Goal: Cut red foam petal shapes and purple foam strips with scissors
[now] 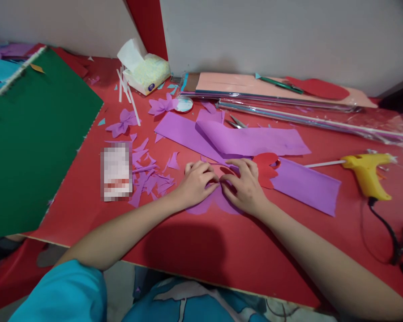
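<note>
In the head view, my left hand (199,181) and my right hand (245,183) meet at a petal-shaped purple piece (201,206) of foam or paper on the red table. Fingertips and thumbs of both hands are closed on its upper middle, the thumbs almost touching. My hands cover part of the piece. Just right of my right hand lies a red scalloped cut-out (266,167). Behind my hands a long purple strip (307,185) stretches across the table, with a folded purple sheet (265,138) over it. Purple scraps (147,179) are scattered left of my left hand.
A yellow glue gun (366,172) with a cord lies right. Scissors (237,122), two purple flowers (124,123), white sticks (134,107), a tissue box (147,74) and plastic-wrapped sheets (272,96) are behind. A blurred box (117,172) and green board (47,147) stand left.
</note>
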The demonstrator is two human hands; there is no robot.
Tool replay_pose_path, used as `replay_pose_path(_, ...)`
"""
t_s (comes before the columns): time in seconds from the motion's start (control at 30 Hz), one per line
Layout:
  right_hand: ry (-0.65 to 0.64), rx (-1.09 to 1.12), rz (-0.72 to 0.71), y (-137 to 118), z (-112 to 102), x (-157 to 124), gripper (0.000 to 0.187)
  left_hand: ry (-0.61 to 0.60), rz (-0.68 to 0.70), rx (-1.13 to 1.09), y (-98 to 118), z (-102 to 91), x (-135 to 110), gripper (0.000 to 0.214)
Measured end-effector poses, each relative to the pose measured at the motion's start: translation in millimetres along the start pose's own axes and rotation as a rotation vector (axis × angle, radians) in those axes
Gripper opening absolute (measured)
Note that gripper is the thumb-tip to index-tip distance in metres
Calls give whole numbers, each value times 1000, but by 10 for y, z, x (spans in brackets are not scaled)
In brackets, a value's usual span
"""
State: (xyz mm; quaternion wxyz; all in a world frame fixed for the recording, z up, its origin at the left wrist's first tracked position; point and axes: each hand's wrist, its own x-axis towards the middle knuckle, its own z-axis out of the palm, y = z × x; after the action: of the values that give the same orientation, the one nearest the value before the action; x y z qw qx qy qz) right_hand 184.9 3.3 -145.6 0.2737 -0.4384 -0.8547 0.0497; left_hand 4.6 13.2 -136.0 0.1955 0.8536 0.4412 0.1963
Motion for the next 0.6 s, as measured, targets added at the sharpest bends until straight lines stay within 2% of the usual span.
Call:
replay_pose_path(0.3,8,4,0,-6,-2,1,9,-23,-4,-2,-25,7,8,15)
replay_pose_path(0.6,6,14,14,-1,-3,15,9,13,3,-23,-26,9,-1,11)
